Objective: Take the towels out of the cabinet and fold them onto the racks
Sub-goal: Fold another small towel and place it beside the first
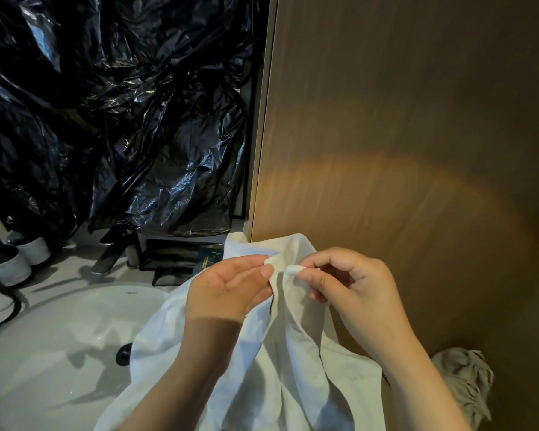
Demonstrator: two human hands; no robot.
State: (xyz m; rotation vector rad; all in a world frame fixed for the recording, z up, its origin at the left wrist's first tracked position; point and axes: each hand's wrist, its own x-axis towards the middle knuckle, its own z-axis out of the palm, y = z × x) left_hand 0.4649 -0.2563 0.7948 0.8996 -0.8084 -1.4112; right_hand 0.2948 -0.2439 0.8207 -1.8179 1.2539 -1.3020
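Hands (227, 287) (352, 284) pinching white towel (280, 353), lower folds cut off

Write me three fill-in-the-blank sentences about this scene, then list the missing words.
1. Both hands pinch a towel whose colour is ____.
2. The towel hangs partly over a round white ____ to the person's left.
3. The left hand and right hand grip the towel's top edge in front of a brown ____ panel.

Missing words: white; sink; wooden
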